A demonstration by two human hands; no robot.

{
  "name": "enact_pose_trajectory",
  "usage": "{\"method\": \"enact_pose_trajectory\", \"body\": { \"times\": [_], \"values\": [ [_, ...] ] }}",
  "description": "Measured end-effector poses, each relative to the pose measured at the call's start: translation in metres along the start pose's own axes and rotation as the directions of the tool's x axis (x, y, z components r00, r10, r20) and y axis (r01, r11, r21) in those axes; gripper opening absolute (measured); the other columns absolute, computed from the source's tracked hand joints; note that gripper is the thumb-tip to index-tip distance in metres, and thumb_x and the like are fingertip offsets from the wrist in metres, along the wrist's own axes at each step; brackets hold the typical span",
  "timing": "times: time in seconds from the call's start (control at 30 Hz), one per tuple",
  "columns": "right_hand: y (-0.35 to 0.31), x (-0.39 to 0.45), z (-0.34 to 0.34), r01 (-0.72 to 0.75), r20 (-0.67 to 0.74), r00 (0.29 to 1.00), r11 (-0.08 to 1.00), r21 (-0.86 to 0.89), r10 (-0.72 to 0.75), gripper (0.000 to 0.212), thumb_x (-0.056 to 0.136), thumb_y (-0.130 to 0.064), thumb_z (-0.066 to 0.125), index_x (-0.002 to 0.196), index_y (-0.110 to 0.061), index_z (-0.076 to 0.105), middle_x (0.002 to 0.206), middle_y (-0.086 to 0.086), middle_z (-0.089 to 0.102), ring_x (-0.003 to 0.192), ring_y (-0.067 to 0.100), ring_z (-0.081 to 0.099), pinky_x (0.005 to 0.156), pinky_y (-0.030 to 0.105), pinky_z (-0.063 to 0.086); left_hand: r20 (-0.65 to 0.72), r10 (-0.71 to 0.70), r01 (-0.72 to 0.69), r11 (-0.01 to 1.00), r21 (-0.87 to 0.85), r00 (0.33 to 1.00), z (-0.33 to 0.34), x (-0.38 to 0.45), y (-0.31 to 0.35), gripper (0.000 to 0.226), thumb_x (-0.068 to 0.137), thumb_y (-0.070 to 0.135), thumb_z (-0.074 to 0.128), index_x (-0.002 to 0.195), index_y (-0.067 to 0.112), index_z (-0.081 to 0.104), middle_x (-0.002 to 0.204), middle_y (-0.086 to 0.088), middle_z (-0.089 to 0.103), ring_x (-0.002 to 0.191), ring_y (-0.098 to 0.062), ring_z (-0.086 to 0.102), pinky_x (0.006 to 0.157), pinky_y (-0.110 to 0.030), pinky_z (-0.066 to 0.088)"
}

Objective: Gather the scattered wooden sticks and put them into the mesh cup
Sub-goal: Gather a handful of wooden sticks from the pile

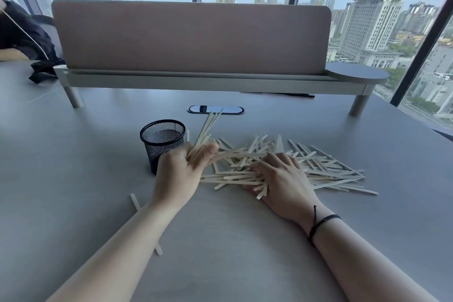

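My left hand (177,174) is raised a little off the grey bench (73,167), its fingers (208,151) curled round a small bundle of wooden sticks (207,127) that fans up and away from my palm. Just to the left of those fingers, partly hidden behind the back of the hand, stands the black mesh cup (162,141), upright on the bench; I can see no sticks standing in it.

My right hand (279,179) lies palm down on the pile of scattered sticks (326,169), its fingers (259,165) bent over the near left part of the heap, with a few stick ends poking out under my thumb side. Whether they truly grip those sticks or only press on them I cannot tell. The pile spreads from between my two hands out well to the right of my right fingers. A black cord bracelet (323,223) sits on my right wrist.

Two loose sticks (135,201) lie apart from the heap, beside and under my left forearm. Beyond my fingers are an oval cable port (215,109) in the bench and a brown divider panel (191,37) on a low grey stand.
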State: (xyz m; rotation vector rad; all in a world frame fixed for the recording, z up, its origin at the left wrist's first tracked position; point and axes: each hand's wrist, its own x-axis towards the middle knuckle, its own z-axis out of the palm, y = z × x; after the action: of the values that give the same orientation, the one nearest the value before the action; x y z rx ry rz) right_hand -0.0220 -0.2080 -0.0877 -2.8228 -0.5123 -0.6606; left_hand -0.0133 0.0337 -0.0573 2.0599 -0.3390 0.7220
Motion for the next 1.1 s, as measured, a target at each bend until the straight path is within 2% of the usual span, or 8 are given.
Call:
{"method": "enact_pose_trajectory", "body": {
  "times": [0.2,0.37,0.5,0.63,0.73,0.83,0.93,1.1],
  "values": [
    [-0.001,-0.001,0.003,0.035,-0.014,0.999,0.999,-0.027,-0.036,0.044,0.079,-0.069,0.053,0.091,-0.028,0.064,0.091,-0.007,0.054,0.094,0.025,0.050,0.085,0.034,0.033,0.100,-0.032,0.027,0.998,0.049,0.994,0.003,-0.006,-0.005,0.056,0.070,0.069,0.071,0.073,0.014,0.064,0.060,0.013,0.066,0.055,0.000,0.058,0.050,-0.014,0.038],
    [0.000,-0.003,0.003,0.080,-0.042,0.996,0.997,-0.019,-0.080,0.024,0.073,-0.046,0.064,0.081,-0.026,0.056,0.090,-0.007,0.055,0.093,0.025,0.051,0.086,0.031,0.031,0.064,-0.020,0.017,0.998,0.057,0.998,0.002,-0.005,-0.007,0.056,0.066,0.069,0.073,0.080,0.015,0.069,0.059,0.009,0.059,0.063,-0.005,0.060,0.054,-0.012,0.041],
    [0.001,0.000,0.001,0.104,-0.080,0.991,0.994,-0.030,-0.106,0.053,0.080,-0.077,0.056,0.073,-0.025,0.048,0.082,-0.009,0.054,0.093,0.021,0.051,0.092,0.034,0.038,0.046,-0.044,0.041,0.998,0.047,0.998,0.000,-0.003,-0.003,0.035,0.074,0.051,0.080,0.067,0.021,0.064,0.049,0.011,0.046,0.051,-0.002,0.051,0.050,-0.011,0.034],
    [-0.003,0.002,-0.005,0.130,-0.147,0.981,0.992,-0.001,-0.128,0.063,0.074,-0.085,0.051,0.067,-0.022,0.050,0.072,-0.008,0.055,0.085,0.022,0.054,0.088,0.033,0.041,0.059,-0.073,0.071,0.997,0.034,0.996,-0.001,-0.001,-0.008,0.056,0.073,0.066,0.072,0.057,0.016,0.057,0.046,-0.003,0.047,0.046,-0.008,0.039,0.048,-0.018,0.031],
    [-0.004,0.002,-0.008,0.131,-0.180,0.976,0.991,0.036,-0.122,0.046,0.079,-0.065,0.061,0.065,-0.022,0.048,0.067,-0.008,0.056,0.081,0.021,0.054,0.082,0.033,0.043,0.096,-0.096,0.093,0.995,0.037,0.991,-0.004,-0.001,-0.008,0.073,0.064,0.078,0.072,0.058,0.008,0.052,0.045,-0.005,0.040,0.047,-0.011,0.035,0.047,-0.026,0.030],
    [-0.004,0.001,-0.006,0.141,-0.227,0.966,0.987,0.076,-0.121,0.038,0.075,-0.027,0.072,0.068,-0.029,0.036,0.064,-0.009,0.052,0.074,0.022,0.051,0.067,0.034,0.046,0.106,-0.125,0.122,0.992,0.037,0.986,-0.004,0.000,-0.003,0.067,0.060,0.070,0.080,0.063,0.008,0.057,0.053,-0.004,0.058,0.051,-0.012,0.051,0.053,-0.031,0.044],
    [-0.008,0.003,-0.007,0.097,-0.253,0.965,0.988,0.122,-0.064,0.043,0.083,-0.031,0.075,0.066,-0.024,0.037,0.069,-0.005,0.049,0.066,0.023,0.049,0.057,0.032,0.039,0.063,-0.141,0.141,0.990,0.005,0.988,-0.003,0.000,-0.001,0.045,0.071,0.052,0.083,0.056,0.021,0.054,0.046,0.008,0.052,0.048,-0.008,0.046,0.046,-0.018,0.035],
    [-0.020,0.007,-0.003,0.017,-0.162,0.987,0.993,0.118,0.002,0.036,0.072,-0.017,0.076,0.071,-0.022,0.040,0.081,-0.004,0.049,0.058,0.031,0.050,0.045,0.033,0.038,0.073,-0.176,0.185,0.974,-0.132,0.982,-0.001,0.001,0.004,0.029,0.086,0.039,0.076,0.083,0.010,0.077,0.059,-0.007,0.064,0.053,-0.016,0.054,0.052,-0.023,0.037]
  ]
}}
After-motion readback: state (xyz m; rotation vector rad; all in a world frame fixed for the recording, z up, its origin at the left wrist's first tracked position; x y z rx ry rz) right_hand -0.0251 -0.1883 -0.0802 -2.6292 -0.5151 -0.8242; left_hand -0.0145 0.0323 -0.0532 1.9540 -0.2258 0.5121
